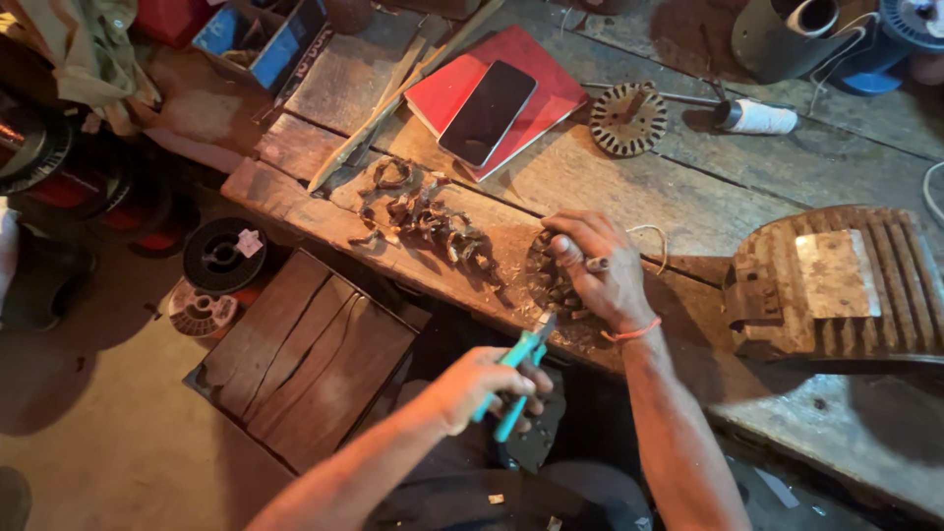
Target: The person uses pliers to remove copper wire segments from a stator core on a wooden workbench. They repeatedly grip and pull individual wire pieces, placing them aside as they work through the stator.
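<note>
My right hand (595,270), with an orange band at the wrist, presses down on a small round wound motor core (547,285) at the front edge of the wooden workbench (629,187). My left hand (482,388) is below the bench edge, gripping teal-handled cutters (521,369). The cutter tip points up at the core's lower side, close to my right hand. A pile of cut, curled copper winding pieces (433,224) lies on the bench just left of the core.
A black phone (489,113) lies on a red notebook (536,108) behind the pile. Behind my right hand sit a toothed metal disc (627,120) and a white spool (757,116). A ribbed motor housing (836,280) stands right. Wooden board (305,359) and wire reels (224,254) are on the floor.
</note>
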